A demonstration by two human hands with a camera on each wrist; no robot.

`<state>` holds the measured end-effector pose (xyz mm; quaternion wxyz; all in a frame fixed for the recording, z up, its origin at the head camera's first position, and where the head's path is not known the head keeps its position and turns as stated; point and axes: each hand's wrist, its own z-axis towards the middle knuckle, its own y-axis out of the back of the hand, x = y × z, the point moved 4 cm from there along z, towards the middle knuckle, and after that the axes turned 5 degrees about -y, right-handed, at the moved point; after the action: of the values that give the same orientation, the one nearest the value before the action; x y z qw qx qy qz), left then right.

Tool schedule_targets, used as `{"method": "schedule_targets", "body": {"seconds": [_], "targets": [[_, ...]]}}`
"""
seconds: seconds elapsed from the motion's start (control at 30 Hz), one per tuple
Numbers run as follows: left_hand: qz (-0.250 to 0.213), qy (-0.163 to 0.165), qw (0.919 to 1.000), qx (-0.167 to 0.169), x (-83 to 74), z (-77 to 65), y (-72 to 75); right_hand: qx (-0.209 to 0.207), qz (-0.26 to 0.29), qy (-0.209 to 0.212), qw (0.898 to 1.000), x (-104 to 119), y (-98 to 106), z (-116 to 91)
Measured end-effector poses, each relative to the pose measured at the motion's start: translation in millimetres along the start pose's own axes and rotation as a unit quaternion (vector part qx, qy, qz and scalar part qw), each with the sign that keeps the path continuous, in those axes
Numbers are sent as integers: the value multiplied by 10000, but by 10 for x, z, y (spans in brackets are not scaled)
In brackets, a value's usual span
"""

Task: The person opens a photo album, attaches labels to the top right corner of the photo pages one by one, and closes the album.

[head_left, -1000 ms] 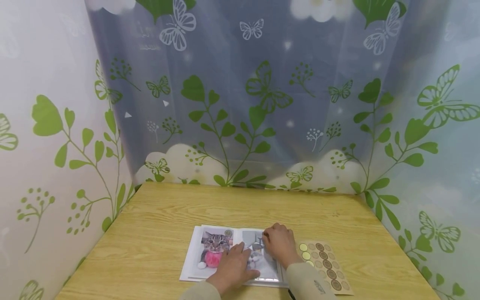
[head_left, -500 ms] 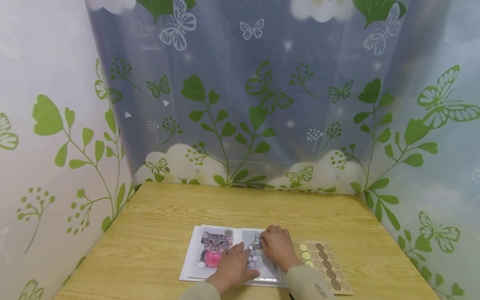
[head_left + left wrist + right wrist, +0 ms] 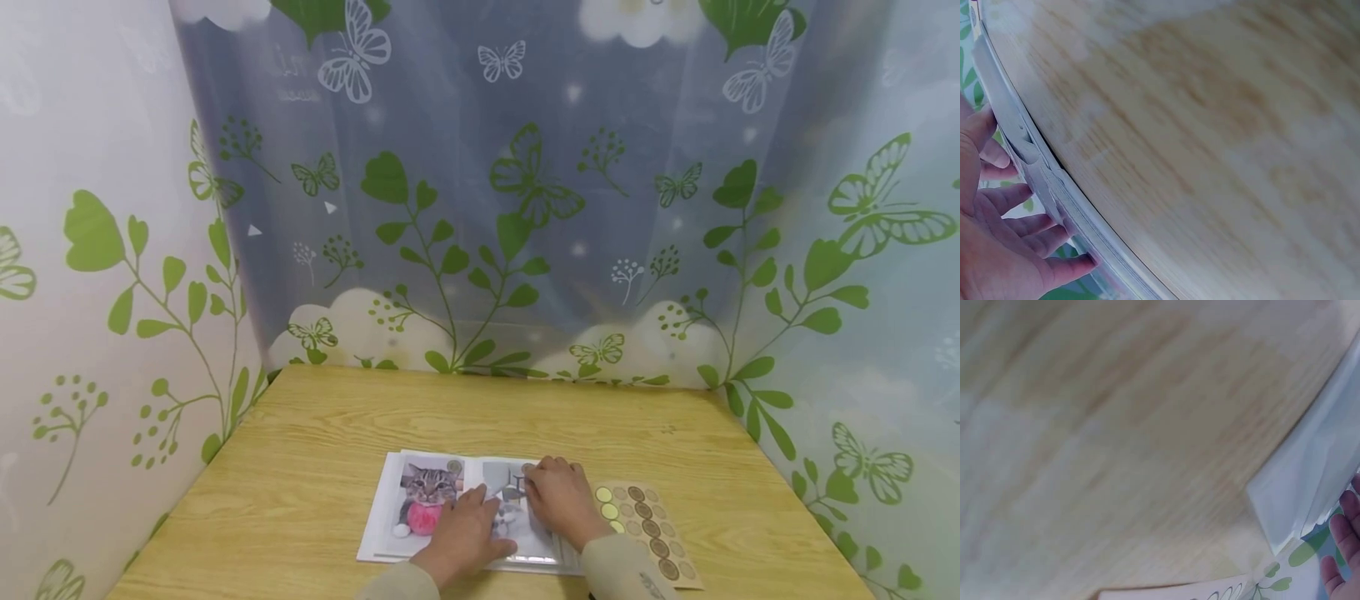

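Note:
An open photo album lies on the table with a cat photo on its left page. A small round sticker sits at that photo's upper right corner. My left hand rests across the middle of the album, fingers spread over the pages; its fingertips touch the page in the left wrist view. My right hand lies over the right page's outer edge, its fingertips against a round sticker at the top corner. Part of the right page's photo is hidden under both hands.
A tan sheet of round stickers, some yellow and some brown, lies just right of the album, partly under the right sleeve. Behind the wooden table hangs a curtain with leaves and butterflies.
My right hand's fingers shift slightly at the top corner of the right page, and a round sticker now shows there beside the fingertips. The left hand stays put.

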<state>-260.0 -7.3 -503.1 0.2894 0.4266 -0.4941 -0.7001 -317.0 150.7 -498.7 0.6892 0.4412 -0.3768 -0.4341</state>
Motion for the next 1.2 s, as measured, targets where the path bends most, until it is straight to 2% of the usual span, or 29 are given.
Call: {"method": "schedule_targets", "body": {"seconds": [0.27,0.43,0.83,1.2], "targets": [[-3,56,9999,111,-2,6,20,150,87,-243,9996,-73,9,7],[-2,33,9999,101,-7,0,30,276,207,-497,9982,-121,-23,33],[41,60,9999,95,6,19,19,523,220,-776,9954,-170,-44,135],[63,94,9998,142,13,27,-12,435,94,-682,9967,-160,-71,171]]}}
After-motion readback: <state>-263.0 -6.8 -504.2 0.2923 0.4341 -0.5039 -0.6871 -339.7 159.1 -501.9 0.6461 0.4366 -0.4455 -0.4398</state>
